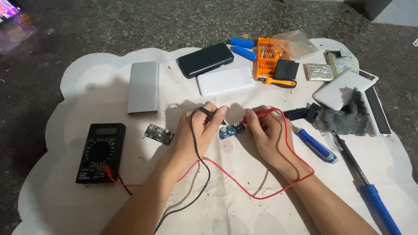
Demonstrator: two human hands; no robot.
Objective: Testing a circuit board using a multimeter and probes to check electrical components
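The left hand (194,130) was closed in a pinch grip on the black probe (212,114), and the right hand (266,130) was closed the same way on the red probe (260,115). Both tips met over the small blue circuit board (231,130), which lay loose on the white cloud-shaped mat (87,78) between the two hands, near the mat's middle.

The board was not clamped or held down — only the probe tips bore on it, so a little sideways push could have made it skate and the tips could have slid off their pads. With the two tips so close together on so small a board, a slip might also have bridged neighbouring contacts.

The red lead (278,185) looped wide around the right wrist and the black lead (201,174) ran under the left forearm, both back to the black multimeter (100,152) at the left. A forearm shifting could have snagged either wire and dragged the meter or jerked a probe.

A second bare board (159,134) sat just left of the left hand, and a blue-handled screwdriver (314,145) just right of the right hand — either was easily nudged.
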